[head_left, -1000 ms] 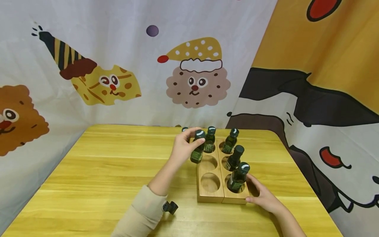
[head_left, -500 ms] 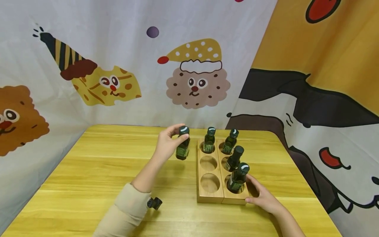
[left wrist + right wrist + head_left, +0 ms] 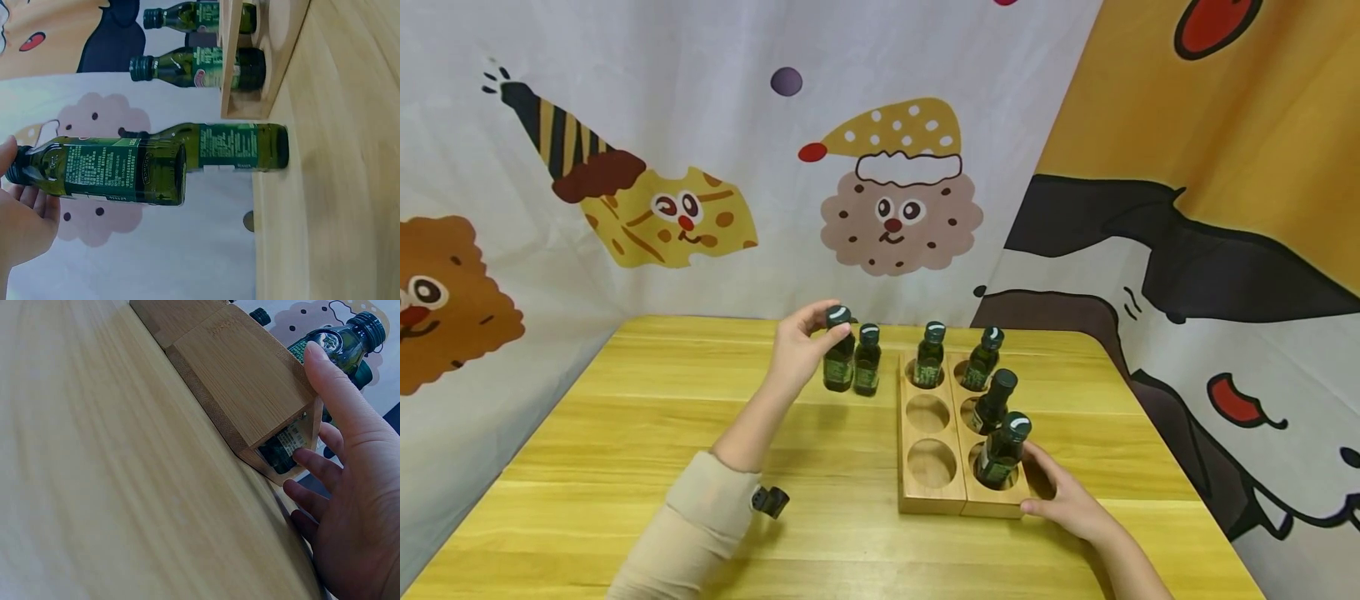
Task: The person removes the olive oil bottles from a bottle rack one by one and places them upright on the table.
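My left hand [image 3: 800, 346] pinches the cap of a green glass bottle [image 3: 838, 371], upright and slightly above the table. Just right of it a similar bottle [image 3: 867, 367] stands on the tabletop. Farther right is a wooden bottle rack [image 3: 931, 505] with two rows of round holes. Its left row has one bottle [image 3: 929, 363] in the back hole and two bare holes; its right row carries three bottles, the front one [image 3: 1000, 454] closest to me. My right hand [image 3: 356, 487] holds the rack's near right corner, thumb on its front edge and fingers curled by the open side.
A yellow wood-grain table [image 3: 625, 467] extends around the rack. Behind it hangs a cartoon-printed cloth [image 3: 715, 100], which continues down the right side. A small black device [image 3: 771, 502] sits at the left sleeve cuff.
My left hand has carried its bottle leftward from beside the rack, passing in front of the standing bottle to its left side. The right hand and rack have stayed put.
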Motion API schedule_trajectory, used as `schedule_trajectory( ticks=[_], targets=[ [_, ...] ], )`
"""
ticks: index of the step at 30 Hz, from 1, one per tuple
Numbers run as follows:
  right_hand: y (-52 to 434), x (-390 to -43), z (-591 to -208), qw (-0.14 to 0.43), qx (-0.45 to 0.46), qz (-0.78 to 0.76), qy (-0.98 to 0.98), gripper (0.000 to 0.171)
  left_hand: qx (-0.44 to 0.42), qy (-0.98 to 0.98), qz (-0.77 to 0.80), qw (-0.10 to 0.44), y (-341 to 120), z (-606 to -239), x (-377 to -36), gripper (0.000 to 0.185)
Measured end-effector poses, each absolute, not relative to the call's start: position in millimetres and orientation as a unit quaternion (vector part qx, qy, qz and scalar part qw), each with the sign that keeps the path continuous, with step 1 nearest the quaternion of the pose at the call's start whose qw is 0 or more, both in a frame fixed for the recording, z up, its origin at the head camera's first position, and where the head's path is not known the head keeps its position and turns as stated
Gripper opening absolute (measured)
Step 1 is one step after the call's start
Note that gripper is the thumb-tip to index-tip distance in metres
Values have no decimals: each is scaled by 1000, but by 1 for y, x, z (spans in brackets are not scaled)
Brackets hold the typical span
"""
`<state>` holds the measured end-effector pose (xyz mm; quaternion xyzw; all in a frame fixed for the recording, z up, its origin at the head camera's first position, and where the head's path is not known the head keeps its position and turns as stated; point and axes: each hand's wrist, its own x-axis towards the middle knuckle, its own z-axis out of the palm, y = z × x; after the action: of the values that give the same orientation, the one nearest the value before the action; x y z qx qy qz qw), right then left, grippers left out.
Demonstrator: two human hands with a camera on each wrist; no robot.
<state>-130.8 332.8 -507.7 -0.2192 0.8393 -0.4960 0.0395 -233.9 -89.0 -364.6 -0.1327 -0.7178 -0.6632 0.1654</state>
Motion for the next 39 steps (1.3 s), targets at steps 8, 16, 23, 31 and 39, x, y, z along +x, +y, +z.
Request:
schedule_trajectory(
  ticks=[8, 16, 23, 31, 39],
  targets=[
    [334, -130, -510, 35, -220, -487, 844, 86, -101, -726, -663, 155, -98, -370, -248, 36],
    [334, -130, -510, 37, -214, -484, 848, 87, -90, -727, -662, 157, -102, -376, -259, 36],
    [333, -131, -510, 41, -205, -482, 851, 86, -78, -732, -659, 151, -104, -384, -265, 38],
    [333, -131, -509, 42, -203, -481, 852, 85, -68, -727, -666, 150, -104, -395, -271, 36],
    [333, -131, -509, 43, -208, -486, 848, 85, -47, -733, -664, 137, -103, -409, -271, 37]
  ],
)
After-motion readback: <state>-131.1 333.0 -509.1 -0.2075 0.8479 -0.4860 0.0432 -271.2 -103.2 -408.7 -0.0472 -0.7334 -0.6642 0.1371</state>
